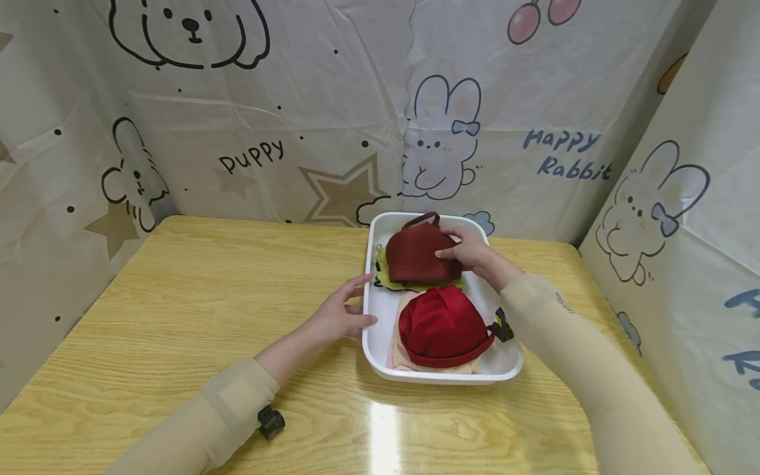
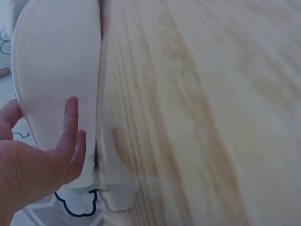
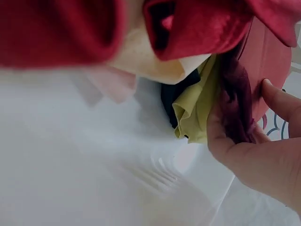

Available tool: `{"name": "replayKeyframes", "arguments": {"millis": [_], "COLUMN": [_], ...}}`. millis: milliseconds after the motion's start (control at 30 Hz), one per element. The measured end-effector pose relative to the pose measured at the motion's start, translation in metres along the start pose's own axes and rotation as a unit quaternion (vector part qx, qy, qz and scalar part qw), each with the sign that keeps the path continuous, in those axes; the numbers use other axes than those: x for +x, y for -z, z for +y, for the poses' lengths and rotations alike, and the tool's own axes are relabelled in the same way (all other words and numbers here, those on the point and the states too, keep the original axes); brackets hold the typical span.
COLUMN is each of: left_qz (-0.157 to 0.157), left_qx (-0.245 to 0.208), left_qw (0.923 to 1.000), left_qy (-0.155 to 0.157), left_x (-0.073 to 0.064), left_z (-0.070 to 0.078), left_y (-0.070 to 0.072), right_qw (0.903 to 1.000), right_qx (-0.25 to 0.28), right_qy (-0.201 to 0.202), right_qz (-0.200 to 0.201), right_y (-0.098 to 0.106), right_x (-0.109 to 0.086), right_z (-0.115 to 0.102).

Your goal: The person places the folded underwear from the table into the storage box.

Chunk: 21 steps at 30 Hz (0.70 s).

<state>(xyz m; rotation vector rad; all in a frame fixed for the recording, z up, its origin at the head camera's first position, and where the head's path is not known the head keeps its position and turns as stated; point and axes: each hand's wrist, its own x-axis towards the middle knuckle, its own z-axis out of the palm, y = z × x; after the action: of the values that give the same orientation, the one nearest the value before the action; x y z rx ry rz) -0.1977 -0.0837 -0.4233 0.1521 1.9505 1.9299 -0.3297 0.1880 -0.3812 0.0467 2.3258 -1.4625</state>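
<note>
A white tray [image 1: 442, 378] stands on the wooden table with folded cloth items in it. At its far end my right hand [image 1: 472, 254] pinches the right side of a brownish-red half-round piece with a loop strap [image 1: 418, 254]. The right wrist view shows dark purple fabric [image 3: 237, 101] behind this piece, also between my thumb and fingers. Yellow-green cloth [image 1: 382, 269] lies underneath it. In the near half sits a shiny red cap [image 1: 445, 326] on cream cloth [image 1: 399, 349]. Extended and spread, the fingers of my left hand [image 1: 335, 316] are at the tray's left wall and rim.
The wooden table [image 1: 178, 316] extends to the left and in front of the tray. Close behind and at the right hang patterned curtains [image 1: 285, 119]. Under the red cap a bit of pink cloth [image 3: 113, 84] shows.
</note>
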Motion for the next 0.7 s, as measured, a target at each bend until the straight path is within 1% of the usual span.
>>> {"name": "replayKeyframes", "arguments": {"millis": [167,267,433,700], "left_qz": [0.001,0.001,0.001,0.002], "left_qx": [0.006,0.009,0.009,0.023], "left_qw": [1.0000,1.0000,1.0000,0.9997], "left_qy": [-0.003,-0.004,0.000,0.011], "left_x": [0.000,0.000,0.000,-0.001], "left_z": [0.000,0.000,0.002,0.006], "left_y": [0.000,-0.001,-0.002,-0.001], "right_qw": [0.9998,0.9996,0.9986,0.9946], "right_qx": [-0.019,-0.028,-0.049,-0.100], "right_qy": [-0.006,0.001,0.012,0.009], "right_qz": [-0.005,-0.011,-0.018,-0.026], "right_y": [0.002,0.005,0.011,0.020], "right_x": [-0.002,-0.006,-0.012,-0.026], "right_z": [0.003,0.001,-0.005,-0.018]}}
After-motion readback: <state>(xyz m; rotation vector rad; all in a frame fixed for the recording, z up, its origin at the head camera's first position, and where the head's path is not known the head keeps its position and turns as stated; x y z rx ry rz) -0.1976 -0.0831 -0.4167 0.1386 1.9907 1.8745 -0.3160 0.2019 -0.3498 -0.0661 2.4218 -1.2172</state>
